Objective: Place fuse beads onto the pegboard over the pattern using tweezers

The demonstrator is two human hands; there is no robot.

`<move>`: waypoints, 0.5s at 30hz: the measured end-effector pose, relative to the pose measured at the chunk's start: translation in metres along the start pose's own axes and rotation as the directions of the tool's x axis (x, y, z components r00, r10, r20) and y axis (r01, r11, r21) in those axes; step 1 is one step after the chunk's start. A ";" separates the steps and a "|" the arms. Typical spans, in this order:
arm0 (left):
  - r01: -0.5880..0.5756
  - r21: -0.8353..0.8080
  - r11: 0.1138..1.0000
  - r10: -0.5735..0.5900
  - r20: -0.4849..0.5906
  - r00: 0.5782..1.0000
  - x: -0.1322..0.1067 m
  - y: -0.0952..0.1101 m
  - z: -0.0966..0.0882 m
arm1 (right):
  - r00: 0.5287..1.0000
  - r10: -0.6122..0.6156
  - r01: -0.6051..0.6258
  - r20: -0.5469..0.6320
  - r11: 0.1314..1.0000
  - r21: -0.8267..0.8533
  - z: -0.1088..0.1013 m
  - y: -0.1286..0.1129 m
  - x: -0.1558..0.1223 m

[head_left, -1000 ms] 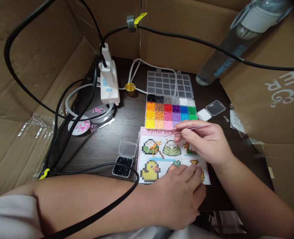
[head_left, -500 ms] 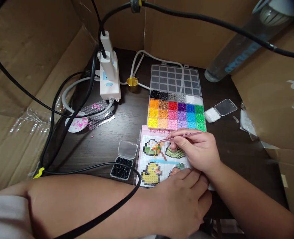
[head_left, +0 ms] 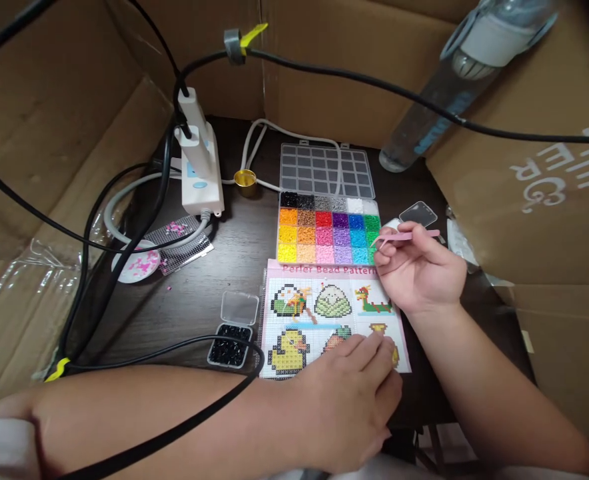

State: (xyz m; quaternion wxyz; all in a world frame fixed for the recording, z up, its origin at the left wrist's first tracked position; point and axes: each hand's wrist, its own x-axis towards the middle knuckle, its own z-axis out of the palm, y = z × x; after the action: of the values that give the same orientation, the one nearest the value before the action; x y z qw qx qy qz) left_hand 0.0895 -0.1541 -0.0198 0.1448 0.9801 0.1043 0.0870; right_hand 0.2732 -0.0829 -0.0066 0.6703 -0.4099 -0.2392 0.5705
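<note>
My right hand [head_left: 419, 267] grips a pair of pink tweezers [head_left: 399, 237], level, tips apart and pointing left. The tips are over the right edge of the bead box [head_left: 279, 230], near the green beads [head_left: 372, 230]; I cannot make out a bead in them. My left hand [head_left: 354, 393] lies palm down on the lower part of the pattern sheet [head_left: 308, 270], fingers stretched forward and covering some drawings. On the sheet, loose orange, green and brown beads [head_left: 299, 303] make a partly built figure above a row of light blue beads [head_left: 319, 325].
Left of the sheet stands an open small box of black beads [head_left: 230, 345]. A white dish of pink beads [head_left: 137, 263], a power strip [head_left: 202, 177] and a gold cup [head_left: 245, 181] lie beyond. A black cable [head_left: 199, 420] crosses my left forearm. Cardboard walls [head_left: 319, 87] surround the table.
My right hand with the tweezers has moved from the bead figure up and right to the bead box's edge. The left hand stays on the sheet; the whole view has shifted.
</note>
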 end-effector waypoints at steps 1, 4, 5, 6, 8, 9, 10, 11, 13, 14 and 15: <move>-0.002 -0.002 1.000 0.002 -0.002 1.000 0.000 0.000 0.000 | 1.000 -0.008 0.007 0.005 1.000 0.028 -0.002 -0.003 0.001; -0.007 -0.004 1.000 0.007 -0.008 1.000 0.000 0.000 0.001 | 0.998 -0.041 0.041 0.038 0.999 0.000 -0.006 -0.007 0.002; -0.007 -0.004 1.000 0.007 -0.008 1.000 0.000 0.000 0.001 | 0.998 -0.047 0.049 0.052 0.998 -0.043 -0.007 -0.007 0.002; -0.005 -0.002 1.000 0.005 -0.009 1.000 -0.001 0.000 0.000 | 0.997 -0.047 0.053 0.063 0.994 -0.092 -0.007 -0.007 0.001; -0.004 0.001 1.000 0.004 -0.010 1.000 -0.001 0.000 0.000 | 0.997 -0.042 0.052 0.067 0.985 -0.167 -0.007 -0.005 0.001; -0.004 0.003 1.000 0.004 -0.010 1.000 -0.001 0.001 0.000 | 0.997 -0.035 0.046 0.062 0.983 -0.180 -0.006 -0.004 0.001; -0.006 0.003 1.000 0.006 -0.010 1.000 -0.001 0.001 0.000 | 0.998 -0.028 0.037 0.056 0.983 -0.177 -0.006 -0.003 0.000; -0.008 0.003 1.000 0.008 -0.012 1.000 -0.001 0.001 0.000 | 0.999 -0.023 0.031 0.046 0.986 -0.165 -0.005 -0.002 0.000; -0.009 0.000 1.000 0.009 -0.011 1.000 -0.001 0.001 0.000 | 1.000 -0.015 0.018 0.019 0.990 -0.140 -0.002 -0.001 0.000; -0.011 0.000 1.000 0.011 -0.010 1.000 -0.001 0.001 -0.001 | 1.000 -0.011 0.012 0.005 0.991 -0.132 -0.002 -0.001 0.001; -0.012 0.002 1.000 0.012 -0.005 1.000 -0.001 0.001 -0.001 | 1.000 -0.008 0.007 -0.006 0.992 -0.128 -0.001 -0.001 0.001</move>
State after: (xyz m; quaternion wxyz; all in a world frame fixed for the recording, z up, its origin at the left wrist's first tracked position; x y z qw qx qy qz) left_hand 0.0885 -0.1546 -0.0187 0.1432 0.9806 0.0988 0.0904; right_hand 0.2747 -0.0824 -0.0066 0.6457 -0.4529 -0.2745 0.5501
